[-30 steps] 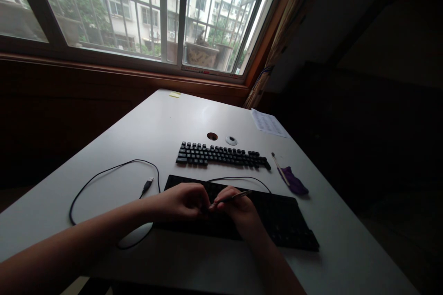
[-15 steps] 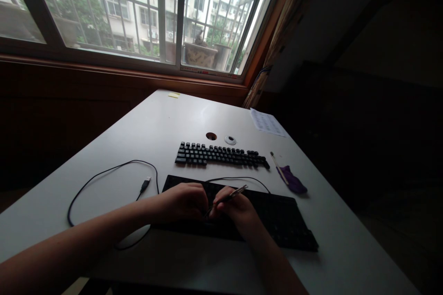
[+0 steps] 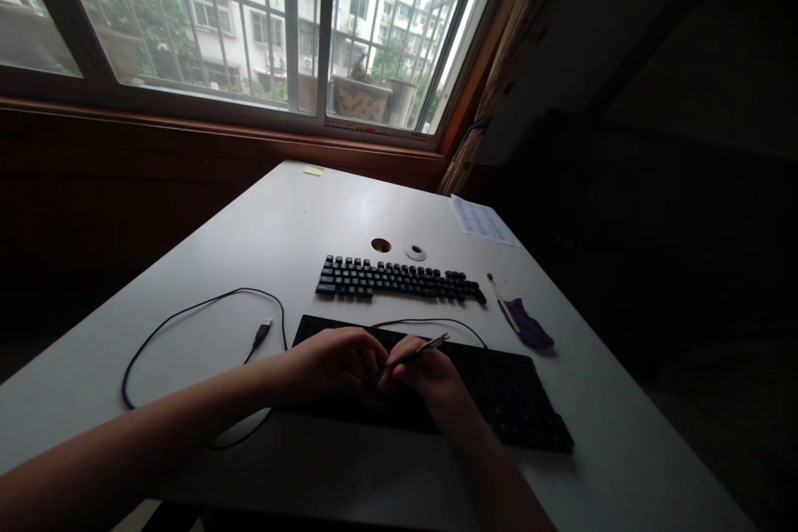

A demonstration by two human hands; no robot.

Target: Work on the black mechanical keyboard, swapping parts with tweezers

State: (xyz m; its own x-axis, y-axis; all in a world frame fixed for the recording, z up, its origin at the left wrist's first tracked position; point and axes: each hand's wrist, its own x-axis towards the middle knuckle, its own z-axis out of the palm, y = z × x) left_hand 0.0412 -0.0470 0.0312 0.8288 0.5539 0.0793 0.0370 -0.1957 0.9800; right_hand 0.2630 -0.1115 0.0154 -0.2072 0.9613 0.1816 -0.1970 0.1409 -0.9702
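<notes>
A black keyboard base (image 3: 499, 399) lies across the near part of the table under both hands. My right hand (image 3: 427, 370) is closed around a thin metal tool with a forked end (image 3: 433, 343). That end points up to the right, while the other points down at the keyboard base. Against it, my left hand (image 3: 342, 357) rests over the left half of the base with curled fingers. Whatever those fingers hold, if anything, is hidden in shadow. Beyond the base, loose black keycaps (image 3: 399, 281) stand in rows.
A cable with a USB plug (image 3: 262, 334) loops at left on the white table (image 3: 249, 233). At right lie a toothbrush (image 3: 504, 304) and a purple cloth (image 3: 529, 328). Farther back are a round hole (image 3: 381, 245), a white ring cover (image 3: 415, 252), printed paper (image 3: 483, 223) and a yellow note (image 3: 313, 171).
My left hand has lifted slightly and its fingers have shifted right, closer to my right hand. The tool in my right hand has moved only slightly.
</notes>
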